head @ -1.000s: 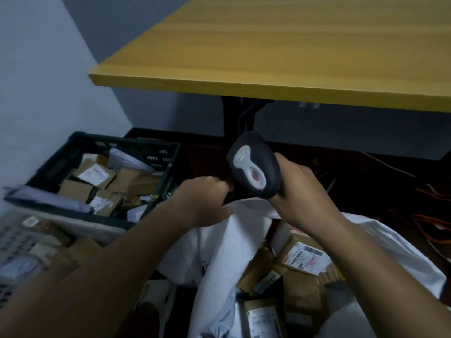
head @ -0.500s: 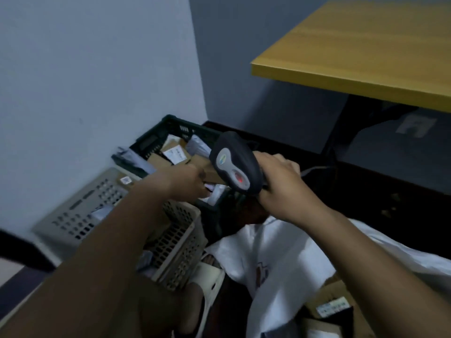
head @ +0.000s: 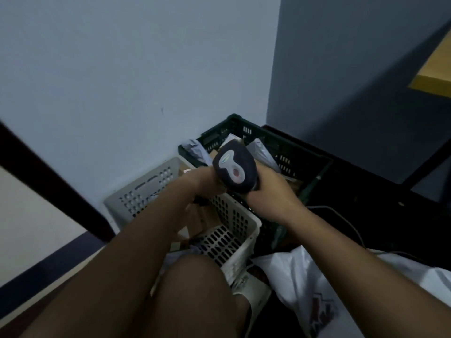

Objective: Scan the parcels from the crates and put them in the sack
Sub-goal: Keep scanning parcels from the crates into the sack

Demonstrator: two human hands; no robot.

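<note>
1. Parcels are our business at the grey crate [head: 146, 189], the perforated bin that sits against the pale wall and anchors everything else.

2. We reach our left hand [head: 207, 182] over the grey crate's far rim, apparently toward a brown parcel [head: 195, 222] lying inside it. The fingertips are hidden behind the scanner, so we cannot tell whether they are apart, together or already pinching something.

3. We hold the scanner [head: 235, 170] in our right hand [head: 271, 193], fingers wrapped tightly around its grip. It hangs just beyond the grey crate's far corner, window side tipped down toward the contents, which we judge keeps it ready to read a label the moment one is lifted.

4. Directly behind the grey crate stands a dark green crate [head: 288, 152], touching it, with more parcels showing above its rim, including a pale plastic mailer [head: 262, 152].

5. To the right of the grey crate and nearer to us lies the white sack [head: 302, 279], its mouth slumped open toward the crates, placed, we judge, so each scanned parcel travels only a short swing.

6. Our knee [head: 195, 289] rises just in front of the grey crate, suggesting we crouch close.
</note>
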